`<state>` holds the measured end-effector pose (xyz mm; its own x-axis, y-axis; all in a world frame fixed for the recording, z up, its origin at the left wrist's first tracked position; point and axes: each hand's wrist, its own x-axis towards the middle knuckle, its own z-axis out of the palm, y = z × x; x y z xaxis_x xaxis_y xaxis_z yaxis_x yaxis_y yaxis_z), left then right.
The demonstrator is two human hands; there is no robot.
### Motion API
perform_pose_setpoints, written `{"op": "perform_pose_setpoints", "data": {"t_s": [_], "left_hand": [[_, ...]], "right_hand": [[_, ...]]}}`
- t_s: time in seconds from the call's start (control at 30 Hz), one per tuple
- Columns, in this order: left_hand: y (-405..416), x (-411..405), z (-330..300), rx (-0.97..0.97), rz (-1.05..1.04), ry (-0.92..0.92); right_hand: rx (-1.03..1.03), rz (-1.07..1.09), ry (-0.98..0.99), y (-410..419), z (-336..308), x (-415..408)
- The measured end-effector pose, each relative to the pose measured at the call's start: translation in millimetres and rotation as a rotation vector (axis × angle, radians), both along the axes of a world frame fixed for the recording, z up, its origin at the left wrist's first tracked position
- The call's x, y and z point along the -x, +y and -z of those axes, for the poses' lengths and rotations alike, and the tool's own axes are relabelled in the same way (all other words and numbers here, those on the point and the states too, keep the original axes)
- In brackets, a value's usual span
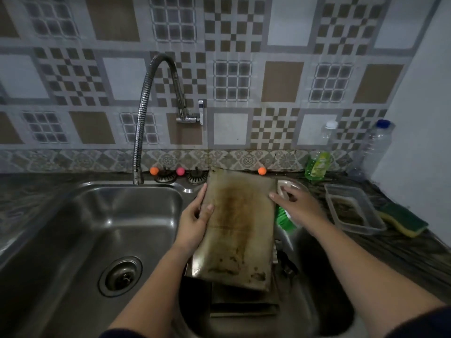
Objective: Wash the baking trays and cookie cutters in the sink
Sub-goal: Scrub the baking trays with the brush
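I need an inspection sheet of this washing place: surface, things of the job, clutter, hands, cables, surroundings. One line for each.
Surface: steel sink basin bare and dry-looking, drain at bottom; dark stone-pattern counter.
Job's things: stained baking tray held tilted over more trays stacked right of the basin; cookie cutters not discernible.
Clutter: sponge, plastic container, green soap bottle, two clear bottles.
Hands: left hand grips the tray's left edge; right hand open at its right edge.
Cables: nothing seen.
Surroundings: flexible faucet, no water running; patterned tile wall.
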<state>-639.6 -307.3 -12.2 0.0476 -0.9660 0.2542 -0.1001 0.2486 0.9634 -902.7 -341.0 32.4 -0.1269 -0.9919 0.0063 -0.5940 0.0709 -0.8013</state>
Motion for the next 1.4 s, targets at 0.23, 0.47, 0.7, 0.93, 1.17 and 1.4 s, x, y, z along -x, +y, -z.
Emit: {"op": "perform_pose_setpoints", "data": {"t_s": [0.23,0.47,0.7,0.93,1.17,1.4], "left_hand": [[-11,0,-4,0.017,-0.189,0.041],[-19,19,-21,0.057,-0.058,-0.028],[-32,23,-53,0.088,-0.208,0.076],[-24,23,-49,0.123,-0.173,-0.047],[-19,46,-50,0.111,-0.237,0.02],[-6,35,-45,0.043,-0.373,-0.015]], "right_hand": [[0.158,-0.09,0.367,19,26,-31],[0.472,-0.282,0.53,22,-21,-88],[0.411,-0.387,0.626,12,-32,-79],[0.475,-0.311,0.596,37,2,-50],[0.421,-0.195,0.565,-27,-44,-31],[0.369,-0.261,0.444,56,56,-11]]}}
